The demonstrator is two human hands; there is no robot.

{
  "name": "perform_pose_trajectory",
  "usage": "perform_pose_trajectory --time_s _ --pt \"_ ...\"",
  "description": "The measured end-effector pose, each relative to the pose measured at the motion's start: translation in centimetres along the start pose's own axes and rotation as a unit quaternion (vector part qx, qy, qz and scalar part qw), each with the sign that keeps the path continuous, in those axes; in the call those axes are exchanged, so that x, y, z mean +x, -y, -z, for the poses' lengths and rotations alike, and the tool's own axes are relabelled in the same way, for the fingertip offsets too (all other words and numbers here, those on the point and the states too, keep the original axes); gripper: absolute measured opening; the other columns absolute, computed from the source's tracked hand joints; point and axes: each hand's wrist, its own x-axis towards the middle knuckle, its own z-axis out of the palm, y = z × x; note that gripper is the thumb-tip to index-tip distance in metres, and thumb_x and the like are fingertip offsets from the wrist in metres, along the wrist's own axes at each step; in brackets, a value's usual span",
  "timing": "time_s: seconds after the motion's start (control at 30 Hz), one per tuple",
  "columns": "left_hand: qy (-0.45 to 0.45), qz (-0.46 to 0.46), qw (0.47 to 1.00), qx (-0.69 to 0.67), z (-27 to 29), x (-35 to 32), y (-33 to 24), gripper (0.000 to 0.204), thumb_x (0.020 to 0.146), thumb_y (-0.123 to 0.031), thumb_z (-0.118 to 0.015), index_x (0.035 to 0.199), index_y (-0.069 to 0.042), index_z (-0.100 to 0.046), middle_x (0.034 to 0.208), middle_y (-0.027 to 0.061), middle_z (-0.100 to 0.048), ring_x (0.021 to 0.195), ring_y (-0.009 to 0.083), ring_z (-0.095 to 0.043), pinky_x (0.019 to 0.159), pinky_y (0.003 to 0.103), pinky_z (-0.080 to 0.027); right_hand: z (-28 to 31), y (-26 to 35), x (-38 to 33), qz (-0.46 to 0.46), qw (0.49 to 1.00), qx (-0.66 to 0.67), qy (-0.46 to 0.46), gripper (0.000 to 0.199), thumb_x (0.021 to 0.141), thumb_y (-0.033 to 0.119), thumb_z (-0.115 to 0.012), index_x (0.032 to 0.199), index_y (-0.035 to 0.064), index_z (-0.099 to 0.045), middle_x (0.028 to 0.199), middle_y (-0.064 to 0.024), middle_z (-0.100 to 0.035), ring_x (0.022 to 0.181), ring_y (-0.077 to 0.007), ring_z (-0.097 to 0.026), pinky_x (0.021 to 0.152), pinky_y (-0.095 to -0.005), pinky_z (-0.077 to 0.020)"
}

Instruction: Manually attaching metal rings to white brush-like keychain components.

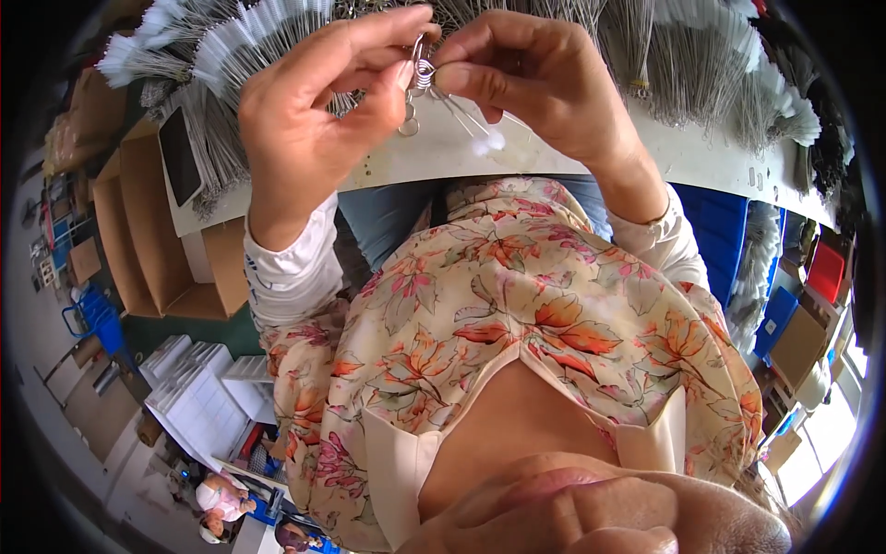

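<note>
Wire-stemmed pieces point(434, 88) are pinched between both hands above the near edge of a white worktable point(701, 152), a small coiled metal part being held where the fingertips meet. Nearest to the camera, a floral blouse point(517, 314) and white sleeve cuffs point(286, 268) are seen, from which the two forearms rise toward the table. The left hand point(318, 111) is closed, its thumb and forefinger gripping the coiled end from the left; the right hand point(544, 78) is closed likewise, its fingertips pressed on the same spot from the right. Neither hand is nearer than the other: the piece is held between them, touching both. Its long axis is slanted, the thin wires running from the grip down and to the right toward a small white tuft point(489, 141) that hangs just under the right hand. A small metal ring point(408, 125) dangles just below the left thumb. Farther off, dense bundles of white-tipped wire stems point(231, 51) are spread across the table's far side, left and right. Cardboard boxes point(148, 231) are stacked at the left, blue bins point(715, 235) at the right.
</note>
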Motion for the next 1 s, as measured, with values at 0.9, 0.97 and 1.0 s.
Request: perform_pose_trajectory --time_s 0.9,0.97,1.0 --pt "0.032 0.172 0.984 0.033 2.4 -0.1 -2.0 0.022 0.092 -0.014 -0.05 0.106 0.0 -0.059 0.075 0.0021 -0.057 0.061 0.0042 -0.049 0.052 0.018 -0.039 -1.3 -2.1 2.4 0.041 0.99 0.125 0.049 0.011 0.086 0.009 -0.061 0.092 -0.0005 -0.062 0.073 -0.001 -0.06 0.058 -0.005 -0.05 0.051 -0.0185 -0.0401" --pt "-0.043 0.092 0.995 0.008 2.0 -0.3 -1.0 0.021 0.093 -0.016 -0.049 0.096 -0.001 -0.062 0.074 0.0007 -0.06 0.065 0.0094 -0.056 0.06 0.026 -0.046 -2.1 -2.2 2.7 0.047 0.986 0.15 0.062 0.011 0.086 0.009 -0.061 0.092 -0.0011 -0.062 0.074 -0.0015 -0.06 0.059 -0.0054 -0.051 0.052 -0.0188 -0.041" --pt "-0.055 0.095 0.994 0.018 1.6 -0.8 -1.2 0.021 0.093 -0.016 -0.049 0.096 -0.001 -0.062 0.074 0.0007 -0.06 0.065 0.0094 -0.056 0.06 0.026 -0.046 -2.8 -2.5 2.9 0.095 0.983 0.154 0.04 0.011 0.086 0.008 -0.061 0.092 -0.0014 -0.062 0.075 -0.0021 -0.06 0.06 -0.0059 -0.052 0.053 -0.0193 -0.0422"
